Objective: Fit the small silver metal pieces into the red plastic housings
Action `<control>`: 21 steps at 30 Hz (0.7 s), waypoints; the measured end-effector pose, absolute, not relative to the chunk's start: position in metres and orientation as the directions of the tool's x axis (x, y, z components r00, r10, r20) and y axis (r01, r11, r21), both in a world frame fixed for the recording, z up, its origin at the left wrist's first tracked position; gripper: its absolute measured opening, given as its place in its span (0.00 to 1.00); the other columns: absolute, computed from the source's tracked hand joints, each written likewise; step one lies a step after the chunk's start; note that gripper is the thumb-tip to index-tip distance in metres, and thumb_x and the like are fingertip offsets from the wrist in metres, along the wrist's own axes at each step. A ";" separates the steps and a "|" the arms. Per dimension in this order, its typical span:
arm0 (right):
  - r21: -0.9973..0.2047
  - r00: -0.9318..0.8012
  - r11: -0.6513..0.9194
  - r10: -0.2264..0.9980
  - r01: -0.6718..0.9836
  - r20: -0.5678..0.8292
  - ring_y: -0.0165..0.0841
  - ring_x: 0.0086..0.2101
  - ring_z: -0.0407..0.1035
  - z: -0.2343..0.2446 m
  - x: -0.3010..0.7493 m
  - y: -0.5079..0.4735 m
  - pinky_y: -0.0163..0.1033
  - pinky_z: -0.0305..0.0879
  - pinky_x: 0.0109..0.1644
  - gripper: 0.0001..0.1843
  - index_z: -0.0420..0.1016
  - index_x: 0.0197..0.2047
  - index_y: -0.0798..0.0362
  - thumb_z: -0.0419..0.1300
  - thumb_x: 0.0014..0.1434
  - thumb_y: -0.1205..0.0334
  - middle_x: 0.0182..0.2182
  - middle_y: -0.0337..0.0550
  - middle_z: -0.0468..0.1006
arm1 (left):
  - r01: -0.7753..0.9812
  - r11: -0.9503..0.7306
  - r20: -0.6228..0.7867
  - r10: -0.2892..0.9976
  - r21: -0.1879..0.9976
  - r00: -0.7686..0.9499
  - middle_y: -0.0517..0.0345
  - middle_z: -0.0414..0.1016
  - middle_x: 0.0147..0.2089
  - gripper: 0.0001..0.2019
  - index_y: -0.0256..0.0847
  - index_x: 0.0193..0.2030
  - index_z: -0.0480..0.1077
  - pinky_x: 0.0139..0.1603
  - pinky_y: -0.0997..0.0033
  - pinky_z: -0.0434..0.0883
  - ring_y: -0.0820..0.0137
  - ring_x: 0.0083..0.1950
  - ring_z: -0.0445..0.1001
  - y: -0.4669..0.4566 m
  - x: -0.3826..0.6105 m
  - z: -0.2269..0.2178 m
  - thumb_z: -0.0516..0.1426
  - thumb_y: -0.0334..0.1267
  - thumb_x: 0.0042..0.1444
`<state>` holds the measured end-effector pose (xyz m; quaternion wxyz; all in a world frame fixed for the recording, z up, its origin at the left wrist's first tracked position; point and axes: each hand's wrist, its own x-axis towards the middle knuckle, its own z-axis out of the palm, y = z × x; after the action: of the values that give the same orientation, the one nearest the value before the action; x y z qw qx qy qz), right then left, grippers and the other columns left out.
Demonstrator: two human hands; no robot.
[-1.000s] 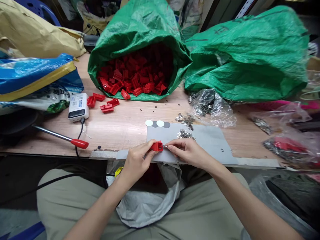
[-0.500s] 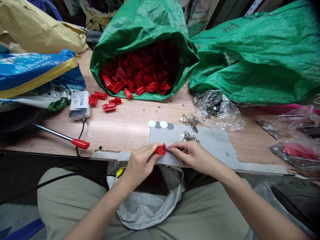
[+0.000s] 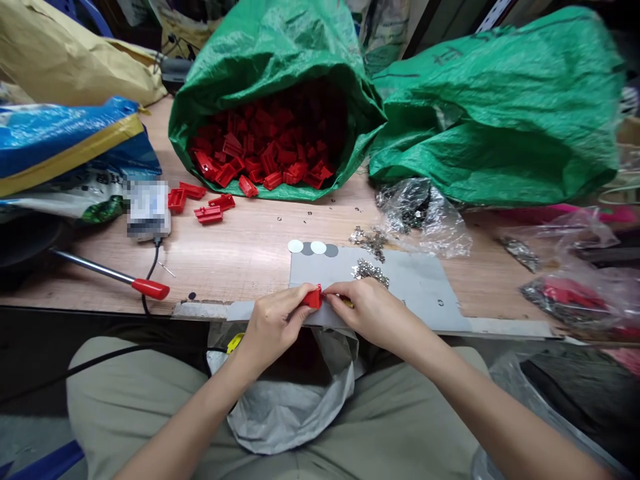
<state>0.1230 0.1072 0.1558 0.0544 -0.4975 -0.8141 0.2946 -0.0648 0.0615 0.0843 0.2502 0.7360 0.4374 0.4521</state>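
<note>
Pinched in my left hand is a small red plastic part, held above the front edge of the grey mat. My right hand is closed on a thin tool with a bit of yellow showing under the fingers; its kind I cannot tell. The right fingertips sit close to the red part's right end, and whether the tool touches it is hidden. Just behind my right hand lies a pile of small metal clips on the mat.
A green sack full of red parts lies open at the back, with several loose parts beside it. A lever with a red grip juts in at left. Plastic bags stand at right. A pale sack hangs below the table edge.
The view has shifted slightly, moving the scene left. My right fingers have come nearer the red part, and the thin metal shaft seen between them before is now mostly hidden.
</note>
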 end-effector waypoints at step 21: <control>-0.919 -0.378 0.164 0.925 0.358 0.018 0.24 0.19 0.61 0.138 0.129 0.038 0.32 0.60 0.22 0.21 0.67 0.62 0.49 0.53 0.70 0.51 0.31 0.38 0.71 | -0.806 0.400 -0.454 0.871 0.437 0.186 0.63 0.67 0.27 0.07 0.36 0.34 0.68 0.19 0.87 0.66 0.81 0.23 0.68 0.042 -0.061 0.133 0.56 0.37 0.62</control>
<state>0.1289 0.0376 0.1381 0.3132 -0.4612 -0.6957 0.4529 -0.0606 0.0424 0.1330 0.7686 0.0497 0.3305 0.5455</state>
